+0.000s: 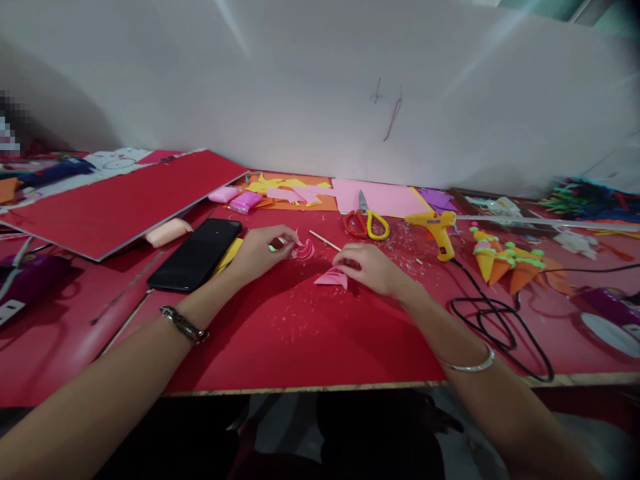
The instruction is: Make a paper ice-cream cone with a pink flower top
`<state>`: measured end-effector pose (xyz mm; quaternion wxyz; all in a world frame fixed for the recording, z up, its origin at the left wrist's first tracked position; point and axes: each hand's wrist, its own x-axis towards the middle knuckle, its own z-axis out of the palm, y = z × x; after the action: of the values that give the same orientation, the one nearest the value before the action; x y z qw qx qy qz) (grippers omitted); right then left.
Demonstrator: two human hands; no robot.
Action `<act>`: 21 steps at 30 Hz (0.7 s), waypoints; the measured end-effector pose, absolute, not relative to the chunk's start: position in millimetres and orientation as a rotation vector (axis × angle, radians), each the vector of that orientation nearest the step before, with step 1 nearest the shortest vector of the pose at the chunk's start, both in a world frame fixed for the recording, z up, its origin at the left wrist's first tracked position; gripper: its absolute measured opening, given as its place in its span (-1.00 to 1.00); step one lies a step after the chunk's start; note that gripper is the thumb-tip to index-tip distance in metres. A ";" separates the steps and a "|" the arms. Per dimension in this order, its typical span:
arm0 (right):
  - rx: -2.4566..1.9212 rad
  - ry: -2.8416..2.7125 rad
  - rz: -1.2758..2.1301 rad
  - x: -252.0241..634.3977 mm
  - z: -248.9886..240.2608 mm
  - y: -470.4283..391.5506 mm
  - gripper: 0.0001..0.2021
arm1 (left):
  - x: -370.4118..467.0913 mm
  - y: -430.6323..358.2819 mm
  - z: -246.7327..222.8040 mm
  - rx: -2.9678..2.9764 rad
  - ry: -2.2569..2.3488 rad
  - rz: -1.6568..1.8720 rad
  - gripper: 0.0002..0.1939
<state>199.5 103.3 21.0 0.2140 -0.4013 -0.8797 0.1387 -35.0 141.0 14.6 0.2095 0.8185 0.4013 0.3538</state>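
Note:
My left hand [267, 248] is closed, thumb and forefinger pinching a small curled pink piece [305, 251] with lighter lines on it. My right hand [369, 268] is closed too, its fingertips on a folded pink paper piece [331, 278] just above the red tabletop. A thin wooden stick [324, 240] points away to the left from the right fingers; whether they grip it, I cannot tell. Beyond the hands lie scissors [365, 220] with one red and one yellow handle. A black phone [196, 255] rests left of my left hand, partly over something yellow.
To the right stand a yellow glue gun [437, 233] with a looped black cable [493, 327] and several small paper cones [505, 262]. Pink sheets [377, 197] and yellow scraps [273, 183] lie along the wall. A large red board [135, 193] leans at left. Glue threads litter the table [300, 353].

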 end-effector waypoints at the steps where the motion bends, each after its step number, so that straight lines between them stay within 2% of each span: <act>1: -1.118 -2.406 0.412 199.4 21.1 102.6 -0.89 | -35.0 141.1 14.2 2.268 1.112 0.990 -0.83; 6: -1.134 -1.982 0.683 197.2 12.7 103.7 -0.95 | -35.3 142.1 11.9 2.182 1.064 1.030 -0.80; 10: -1.165 -1.799 0.853 198.2 1.2 109.8 -0.92 | -34.9 141.5 13.5 2.131 1.057 1.015 -0.80; 21: -1.203 -2.033 0.489 206.9 11.9 108.0 -0.99 | -42.1 148.4 9.7 2.239 1.044 0.791 -0.86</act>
<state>206.9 108.0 11.9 0.3565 -0.4658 -0.7874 0.1895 -42.1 148.4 9.7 0.2704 0.8311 0.3875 0.2935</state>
